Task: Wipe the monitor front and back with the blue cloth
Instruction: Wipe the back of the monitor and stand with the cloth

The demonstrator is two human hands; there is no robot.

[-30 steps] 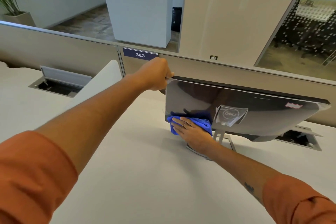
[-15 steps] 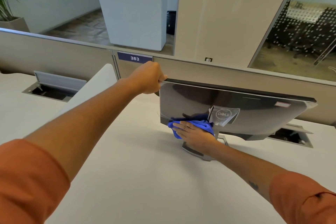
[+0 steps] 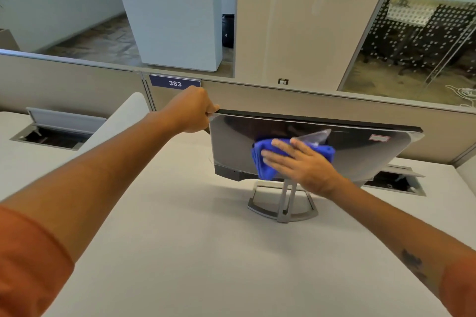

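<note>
Blue cloth [image 3: 268, 159], just one, sits flat under my open right hand [image 3: 298, 162] on the back of one monitor [image 3: 360, 152], middle of the frame. My left hand [image 3: 192, 110] is closed on its upper left corner. Since before, cloth and hand slid up and right.

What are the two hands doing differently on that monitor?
The left hand is curled shut, gripping the monitor at its top corner; the right hand lies flat and open. The left touches the monitor directly, while the right presses the blue cloth against its back, near the middle. The left sits higher than the right. Both are bare and reach from orange sleeves.
</note>
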